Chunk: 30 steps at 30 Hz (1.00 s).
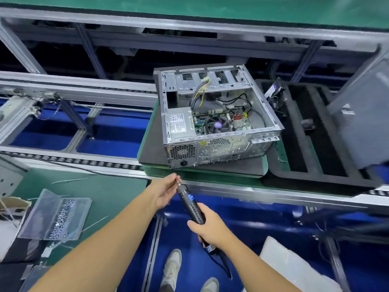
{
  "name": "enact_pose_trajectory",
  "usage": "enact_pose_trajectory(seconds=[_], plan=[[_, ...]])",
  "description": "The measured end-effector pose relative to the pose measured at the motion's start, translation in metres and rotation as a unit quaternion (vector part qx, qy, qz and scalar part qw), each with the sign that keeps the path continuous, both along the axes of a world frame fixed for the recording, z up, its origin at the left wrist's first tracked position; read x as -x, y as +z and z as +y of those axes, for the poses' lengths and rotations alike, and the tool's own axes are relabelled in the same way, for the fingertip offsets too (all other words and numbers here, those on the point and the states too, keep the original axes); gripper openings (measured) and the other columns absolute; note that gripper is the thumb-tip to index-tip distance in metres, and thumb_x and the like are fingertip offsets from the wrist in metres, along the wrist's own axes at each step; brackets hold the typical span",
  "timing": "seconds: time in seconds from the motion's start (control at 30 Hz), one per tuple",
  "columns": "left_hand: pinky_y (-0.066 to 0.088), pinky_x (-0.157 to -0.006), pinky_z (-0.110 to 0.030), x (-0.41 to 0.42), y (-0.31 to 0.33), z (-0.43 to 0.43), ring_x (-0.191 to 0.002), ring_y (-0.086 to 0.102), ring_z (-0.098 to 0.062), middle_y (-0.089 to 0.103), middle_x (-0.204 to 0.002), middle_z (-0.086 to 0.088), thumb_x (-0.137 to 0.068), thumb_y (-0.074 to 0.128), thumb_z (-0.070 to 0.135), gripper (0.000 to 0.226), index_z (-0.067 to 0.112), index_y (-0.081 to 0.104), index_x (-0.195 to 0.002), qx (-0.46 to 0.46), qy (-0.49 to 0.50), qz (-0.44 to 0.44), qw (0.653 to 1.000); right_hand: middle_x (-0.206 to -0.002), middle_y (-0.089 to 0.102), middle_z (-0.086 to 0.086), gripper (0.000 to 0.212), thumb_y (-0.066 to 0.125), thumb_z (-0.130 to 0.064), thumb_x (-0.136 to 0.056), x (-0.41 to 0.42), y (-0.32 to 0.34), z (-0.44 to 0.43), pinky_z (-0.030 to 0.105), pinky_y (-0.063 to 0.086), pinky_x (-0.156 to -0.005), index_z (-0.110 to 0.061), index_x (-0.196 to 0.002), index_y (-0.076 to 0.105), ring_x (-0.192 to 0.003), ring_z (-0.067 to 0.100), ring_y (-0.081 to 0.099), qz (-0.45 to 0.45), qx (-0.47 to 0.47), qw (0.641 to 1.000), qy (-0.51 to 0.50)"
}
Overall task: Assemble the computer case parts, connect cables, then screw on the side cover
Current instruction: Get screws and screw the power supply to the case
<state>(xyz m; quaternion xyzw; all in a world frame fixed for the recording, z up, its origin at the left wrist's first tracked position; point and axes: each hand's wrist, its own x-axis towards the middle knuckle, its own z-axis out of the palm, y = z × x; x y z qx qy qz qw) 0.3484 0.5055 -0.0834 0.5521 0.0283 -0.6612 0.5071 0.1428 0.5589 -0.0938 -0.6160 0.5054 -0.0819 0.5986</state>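
An open computer case (214, 121) lies on its side on a dark pad (153, 144), its motherboard, fan and cables exposed. In front of it my right hand (208, 226) grips a black electric screwdriver (191, 205) by the handle, tip pointing up and left. My left hand (166, 192) pinches the tip of the screwdriver with its fingertips. A grey side cover (362, 114) stands tilted at the right, blurred.
A black foam tray (311, 144) with slots sits right of the case. A clear plastic bag of screws (59, 216) lies on the green bench at the left. Conveyor rails (84, 163) run across. My shoes (172, 268) show on the blue floor.
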Motion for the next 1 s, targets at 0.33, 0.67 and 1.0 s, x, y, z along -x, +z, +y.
enact_pose_trajectory(seconds=[0.33, 0.67, 1.0], plan=[[0.053, -0.089, -0.031, 0.003, 0.0, -0.026, -0.086, 0.066, -0.021, 0.067, -0.094, -0.012, -0.096, 0.057, 0.002, 0.006, 0.0, 0.063, -0.097, 0.02, 0.006, -0.072, 0.997, -0.081, 0.059, -0.004, 0.044, 0.063, -0.041, -0.082, -0.022, -0.009, -0.006, 0.036, 0.056, -0.059, -0.043, -0.123, 0.048, -0.057, 0.014, 0.057, -0.001, 0.004, 0.999, -0.048], [0.052, -0.092, -0.033, 0.001, -0.001, -0.028, -0.089, 0.068, -0.024, 0.068, -0.095, -0.014, -0.093, 0.061, 0.001, 0.006, -0.002, 0.064, -0.097, 0.023, 0.015, -0.079, 0.997, -0.087, 0.061, -0.004, 0.042, 0.063, -0.044, -0.085, -0.029, -0.015, -0.005, 0.029, 0.054, -0.058, -0.045, -0.124, 0.046, -0.062, 0.013, 0.058, 0.009, 0.015, 0.998, -0.065], [0.055, -0.077, -0.028, -0.009, -0.001, -0.023, -0.087, 0.069, -0.021, 0.07, -0.096, -0.013, -0.094, 0.062, 0.004, 0.009, -0.001, 0.065, -0.101, 0.011, 0.002, -0.076, 0.997, -0.085, 0.061, -0.008, 0.054, 0.064, -0.042, -0.085, -0.036, -0.013, 0.0, 0.023, 0.052, -0.056, -0.042, -0.136, 0.045, -0.062, 0.006, 0.058, 0.002, 0.01, 0.998, -0.069]])
